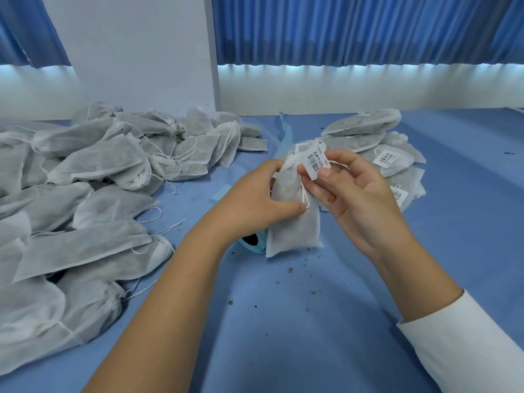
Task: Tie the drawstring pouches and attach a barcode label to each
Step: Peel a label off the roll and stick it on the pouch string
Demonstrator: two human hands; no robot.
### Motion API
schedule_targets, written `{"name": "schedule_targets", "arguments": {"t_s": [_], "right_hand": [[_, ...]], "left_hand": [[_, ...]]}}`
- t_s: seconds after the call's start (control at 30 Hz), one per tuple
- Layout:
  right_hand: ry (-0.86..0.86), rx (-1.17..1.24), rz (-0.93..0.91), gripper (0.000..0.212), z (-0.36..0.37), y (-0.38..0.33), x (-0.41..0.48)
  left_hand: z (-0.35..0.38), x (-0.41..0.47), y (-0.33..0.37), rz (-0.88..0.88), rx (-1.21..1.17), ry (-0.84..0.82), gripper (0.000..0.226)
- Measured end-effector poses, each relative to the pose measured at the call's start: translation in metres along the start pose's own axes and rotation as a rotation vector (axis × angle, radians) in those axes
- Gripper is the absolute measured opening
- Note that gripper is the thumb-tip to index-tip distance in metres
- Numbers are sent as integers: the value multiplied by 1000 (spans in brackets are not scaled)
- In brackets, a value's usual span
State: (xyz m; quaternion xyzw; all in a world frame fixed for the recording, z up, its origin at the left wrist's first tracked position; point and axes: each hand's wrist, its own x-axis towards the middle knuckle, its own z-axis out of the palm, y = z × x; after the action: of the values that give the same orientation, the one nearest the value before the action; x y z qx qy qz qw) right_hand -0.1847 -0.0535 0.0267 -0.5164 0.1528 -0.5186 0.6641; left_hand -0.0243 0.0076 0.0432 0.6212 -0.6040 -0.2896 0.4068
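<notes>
**Label pinched at the neck of a held pouch**

The right thumb point(326, 173) and forefinger pinch the barcode label point(315, 161) – a white tag with black bars – right at the gathered neck of the pouch point(293, 222). The other fingers of the right hand point(357, 194) are loosely curled beneath it. Whether the label is already fixed to the drawstring point(304, 192) cannot be told. That thin white cord runs down the pouch's front between the two hands.

The left hand point(255, 194) grips the pouch from the left side, fingers wrapped round its upper half and thumb pressed against the front. The pouch hangs upright above the blue table point(283, 321), its lower edge just over a blue roll point(253, 243) lying there.

Dark crumbs point(290, 270) are scattered on the table below the hands. To the left lies a broad heap of unlabelled pouches point(93, 171) with loose strings – to the right, behind the right hand, a smaller stack of labelled pouches point(380, 140). A white sleeve point(467, 353) covers the right forearm.
</notes>
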Motion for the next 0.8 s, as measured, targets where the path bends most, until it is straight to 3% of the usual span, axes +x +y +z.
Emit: {"name": "schedule_targets", "arguments": {"t_s": [0.13, 0.37, 0.47, 0.6, 0.8], "right_hand": [[19, -27, 13, 18, -1, -5, 0], [-62, -485, -107, 22, -3, -11, -3], [-98, -526, -106, 23, -3, -8, -4], [-73, -530, -119, 22, -5, -6, -2], [-33, -605, -138, 25, -5, -2, -2]], "left_hand": [[-1, 2, -3, -19, -103, 19, 45], [-8, 4, -7, -60, -212, 48, 59], [-9, 2, -6, -61, -204, 17, 66], [-8, 2, -6, -60, -200, -41, 50], [-8, 3, -6, -59, -201, -65, 49]]}}
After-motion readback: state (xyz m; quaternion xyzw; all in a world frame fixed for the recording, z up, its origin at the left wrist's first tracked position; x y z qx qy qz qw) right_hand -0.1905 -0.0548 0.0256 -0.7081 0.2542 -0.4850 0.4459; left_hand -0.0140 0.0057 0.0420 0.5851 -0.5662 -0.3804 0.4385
